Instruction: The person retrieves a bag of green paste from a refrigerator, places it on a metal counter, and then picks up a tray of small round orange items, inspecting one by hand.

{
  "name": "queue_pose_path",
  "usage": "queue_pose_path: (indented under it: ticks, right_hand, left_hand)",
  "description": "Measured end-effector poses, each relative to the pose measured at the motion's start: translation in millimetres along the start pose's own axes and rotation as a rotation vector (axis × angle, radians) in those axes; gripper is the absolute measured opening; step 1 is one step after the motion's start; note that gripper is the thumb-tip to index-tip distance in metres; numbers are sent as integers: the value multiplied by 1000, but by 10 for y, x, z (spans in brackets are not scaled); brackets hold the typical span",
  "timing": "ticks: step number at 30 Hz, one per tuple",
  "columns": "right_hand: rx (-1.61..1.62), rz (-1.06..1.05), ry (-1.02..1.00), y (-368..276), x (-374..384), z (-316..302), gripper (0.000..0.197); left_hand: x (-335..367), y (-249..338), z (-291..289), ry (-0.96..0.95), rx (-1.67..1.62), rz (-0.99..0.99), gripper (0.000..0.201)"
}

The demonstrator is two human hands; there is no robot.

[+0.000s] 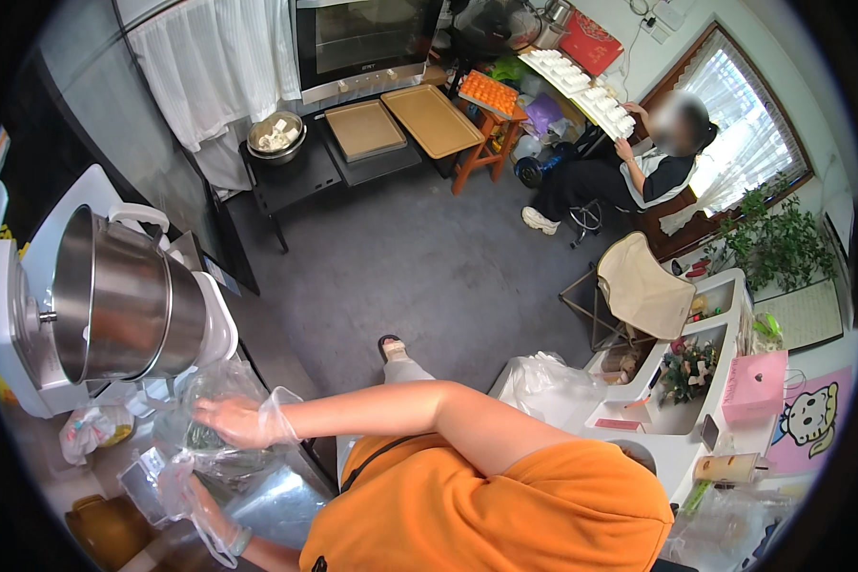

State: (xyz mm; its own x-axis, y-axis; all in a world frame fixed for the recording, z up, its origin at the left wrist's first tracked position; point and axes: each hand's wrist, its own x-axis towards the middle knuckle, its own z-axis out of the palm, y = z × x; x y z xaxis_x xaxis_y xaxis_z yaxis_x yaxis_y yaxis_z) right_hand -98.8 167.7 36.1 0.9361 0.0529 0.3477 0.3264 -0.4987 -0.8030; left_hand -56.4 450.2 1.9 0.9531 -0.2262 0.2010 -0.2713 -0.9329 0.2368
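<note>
Both of my hands wear loose clear plastic gloves and work over the counter at the lower left. My right hand (231, 422) reaches across, at a crumpled clear plastic bag (224, 383) with something dark green under or in it. Its fingers look curled, and what they hold is hidden. Lower down, my left hand (205, 505) is beside a clear plastic box (143, 484); crinkled plastic hides its fingers. A large stand mixer with a steel bowl (129, 296) stands just beyond my hands. A knotted bag with something yellow (98, 431) lies left of them.
A brown round vessel (105, 529) stands at the lower left. An oven (367, 43), baking trays (429, 119) and a steel bowl (276, 136) are at the back. Another person (658, 157) sits at a table of white pieces (582, 91). A folding chair (639, 281) stands at right.
</note>
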Motion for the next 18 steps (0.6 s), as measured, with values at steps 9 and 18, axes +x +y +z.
queue_pose_path:
  ticks: [9, 18]
  right_hand:
    - [-59, 82, 22, 170, 318, 557, 8]
    - [163, -18, 193, 47, 389, 172, 5]
  left_hand:
    - [21, -17, 29, 209, 3, 62, 34]
    - [315, 307, -313, 373, -297, -122, 20]
